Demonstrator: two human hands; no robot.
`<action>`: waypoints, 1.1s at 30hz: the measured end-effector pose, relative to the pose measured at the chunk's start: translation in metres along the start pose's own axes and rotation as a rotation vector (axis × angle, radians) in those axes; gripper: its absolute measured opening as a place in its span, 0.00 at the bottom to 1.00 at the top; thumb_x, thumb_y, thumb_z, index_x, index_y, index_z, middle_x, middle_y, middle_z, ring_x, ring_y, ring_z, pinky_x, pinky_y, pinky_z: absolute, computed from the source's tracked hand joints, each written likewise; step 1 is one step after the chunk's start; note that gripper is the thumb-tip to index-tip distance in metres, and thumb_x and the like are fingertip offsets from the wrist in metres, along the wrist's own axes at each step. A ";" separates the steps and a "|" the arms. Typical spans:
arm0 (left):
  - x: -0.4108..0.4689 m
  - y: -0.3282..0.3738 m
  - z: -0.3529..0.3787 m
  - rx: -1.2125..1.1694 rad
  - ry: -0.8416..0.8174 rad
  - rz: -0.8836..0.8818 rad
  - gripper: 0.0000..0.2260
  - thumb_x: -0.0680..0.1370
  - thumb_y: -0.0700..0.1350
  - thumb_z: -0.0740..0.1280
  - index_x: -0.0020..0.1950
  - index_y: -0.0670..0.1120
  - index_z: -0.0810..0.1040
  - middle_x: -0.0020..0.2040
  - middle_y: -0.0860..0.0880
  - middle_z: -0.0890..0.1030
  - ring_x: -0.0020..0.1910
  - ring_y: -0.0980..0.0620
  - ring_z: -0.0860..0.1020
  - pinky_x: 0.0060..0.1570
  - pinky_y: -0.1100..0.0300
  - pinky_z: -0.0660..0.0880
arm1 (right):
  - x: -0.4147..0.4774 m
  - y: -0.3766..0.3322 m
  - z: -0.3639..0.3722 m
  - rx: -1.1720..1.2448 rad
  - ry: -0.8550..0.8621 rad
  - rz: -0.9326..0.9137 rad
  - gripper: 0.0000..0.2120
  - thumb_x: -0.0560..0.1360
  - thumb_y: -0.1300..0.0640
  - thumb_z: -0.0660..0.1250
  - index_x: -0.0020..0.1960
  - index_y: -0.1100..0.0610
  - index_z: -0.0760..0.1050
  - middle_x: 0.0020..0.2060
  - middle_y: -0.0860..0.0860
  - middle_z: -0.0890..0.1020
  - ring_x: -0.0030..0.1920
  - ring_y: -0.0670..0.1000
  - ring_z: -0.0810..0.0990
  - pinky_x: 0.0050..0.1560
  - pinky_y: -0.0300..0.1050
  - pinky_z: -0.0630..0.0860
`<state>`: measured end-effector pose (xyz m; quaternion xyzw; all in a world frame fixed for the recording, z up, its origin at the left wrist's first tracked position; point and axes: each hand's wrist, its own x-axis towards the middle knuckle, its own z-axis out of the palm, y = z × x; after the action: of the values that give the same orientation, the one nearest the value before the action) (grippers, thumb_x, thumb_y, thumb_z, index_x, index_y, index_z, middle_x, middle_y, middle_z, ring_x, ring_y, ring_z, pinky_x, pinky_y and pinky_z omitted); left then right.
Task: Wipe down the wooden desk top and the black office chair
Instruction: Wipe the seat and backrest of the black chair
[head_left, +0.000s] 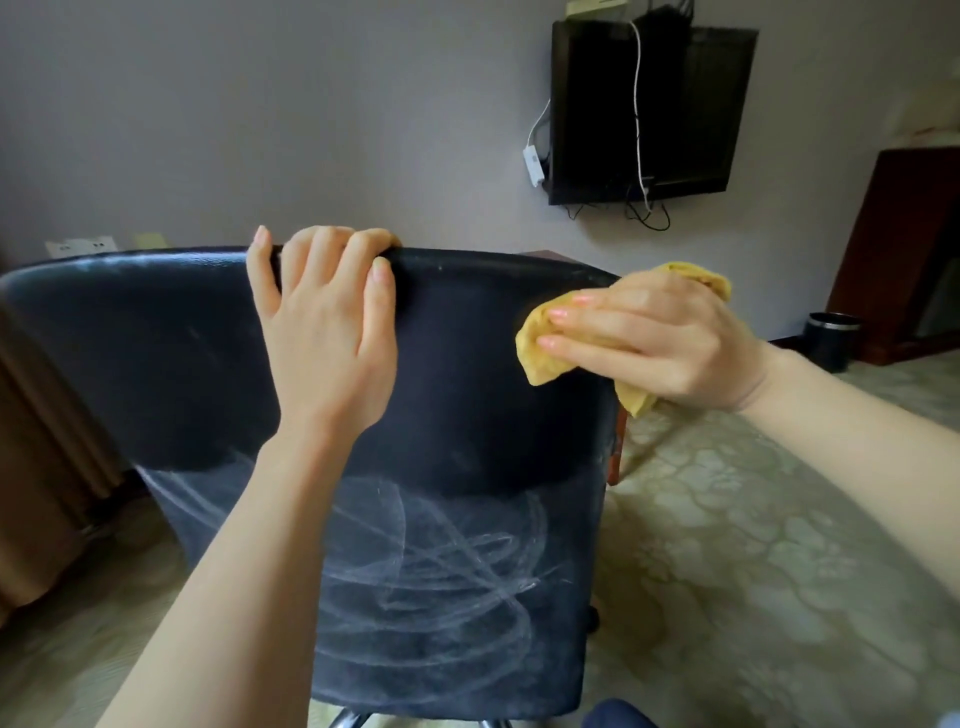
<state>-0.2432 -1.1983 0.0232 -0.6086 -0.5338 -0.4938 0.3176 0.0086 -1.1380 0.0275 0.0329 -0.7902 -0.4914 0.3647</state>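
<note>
The black office chair (156, 353) fills the middle of the head view, seen from behind its backrest. Pale swirled wipe marks cover the lower back. My left hand (324, 332) grips the backrest's top edge, fingers curled over it. My right hand (649, 338) presses a crumpled yellow cloth (543, 345) against the backrest's upper right corner, fingers fairly straight over the cloth. Only a small brown corner of the wooden desk (550, 255) shows behind the chair.
A black wall-mounted screen (649, 109) with dangling cables hangs at the upper right. A dark wooden cabinet (904, 249) and a small black bin (831, 340) stand at the right. Patterned carpet (753, 545) spreads to the right of the chair. Brown furniture stands at the left edge.
</note>
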 end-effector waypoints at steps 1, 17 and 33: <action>0.000 0.000 0.000 -0.001 0.001 0.001 0.17 0.80 0.45 0.48 0.56 0.44 0.76 0.50 0.46 0.75 0.57 0.49 0.68 0.72 0.49 0.48 | 0.005 0.003 -0.001 -0.017 0.027 0.029 0.09 0.73 0.67 0.72 0.53 0.63 0.82 0.50 0.57 0.83 0.52 0.54 0.78 0.45 0.49 0.80; -0.001 -0.015 -0.015 0.007 -0.071 -0.014 0.21 0.80 0.48 0.45 0.58 0.43 0.75 0.53 0.45 0.75 0.60 0.47 0.67 0.73 0.48 0.47 | -0.002 -0.033 0.019 -0.023 0.333 0.402 0.13 0.72 0.70 0.72 0.55 0.63 0.80 0.54 0.55 0.76 0.51 0.55 0.75 0.46 0.49 0.78; 0.000 -0.006 -0.017 0.077 -0.131 -0.047 0.16 0.81 0.48 0.49 0.59 0.44 0.73 0.58 0.45 0.73 0.65 0.46 0.65 0.73 0.46 0.45 | -0.083 -0.120 0.015 0.291 -0.235 0.412 0.09 0.74 0.66 0.66 0.51 0.63 0.83 0.48 0.57 0.84 0.46 0.55 0.84 0.45 0.48 0.81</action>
<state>-0.2536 -1.2124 0.0280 -0.6142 -0.5862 -0.4393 0.2934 0.0233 -1.1551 -0.1176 -0.1338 -0.8793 -0.2887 0.3543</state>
